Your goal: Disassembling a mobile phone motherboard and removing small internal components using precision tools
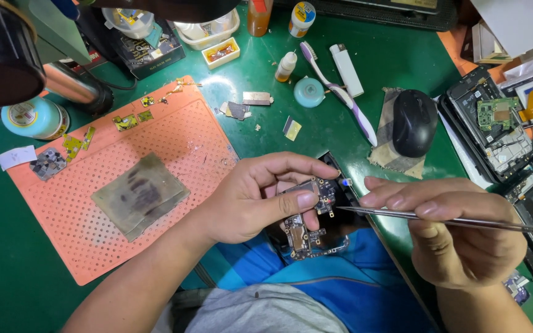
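Our left hand point(260, 197) pinches a small dark phone circuit board point(306, 216) between thumb and fingers, above the near edge of the green bench point(340, 123). Our right hand point(458, 228) is closed around slim metal tweezers point(439, 219), whose tips touch the board's right edge. We judge the work mid-course: an opened phone frame point(495, 126) lies unassembled at right, the orange perforated mat point(124, 179) carries loose parts.

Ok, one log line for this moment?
left hand: holds small dark circuit board | right hand: holds thin metal tweezers, tip at board | below: green bench mat
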